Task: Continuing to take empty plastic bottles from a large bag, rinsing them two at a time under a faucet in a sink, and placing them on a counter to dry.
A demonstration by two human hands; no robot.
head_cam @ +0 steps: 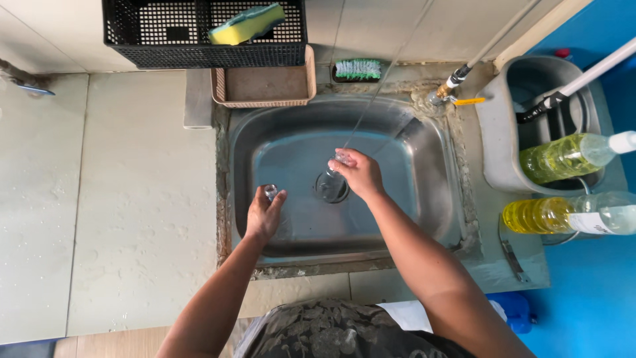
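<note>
Steel sink basin (424, 199) below, and the right hand (361, 174) is clamped on a clear drinking glass (333, 180) under the thin water stream (371, 103); the left hand (264, 215) closes round a second small clear glass (271, 193). Wet, slippery, fragile, I'd say: hold round the body.

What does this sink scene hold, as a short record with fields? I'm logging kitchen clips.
setting: steel sink set in a pale tiled counter
left hand: left hand holds a small clear glass over the basin
right hand: right hand holds another clear glass under a thin water stream
behind sink: black basket with a yellow-green sponge; beige tray; green brush
right side: grey tub; two bottles of yellow liquid
</note>
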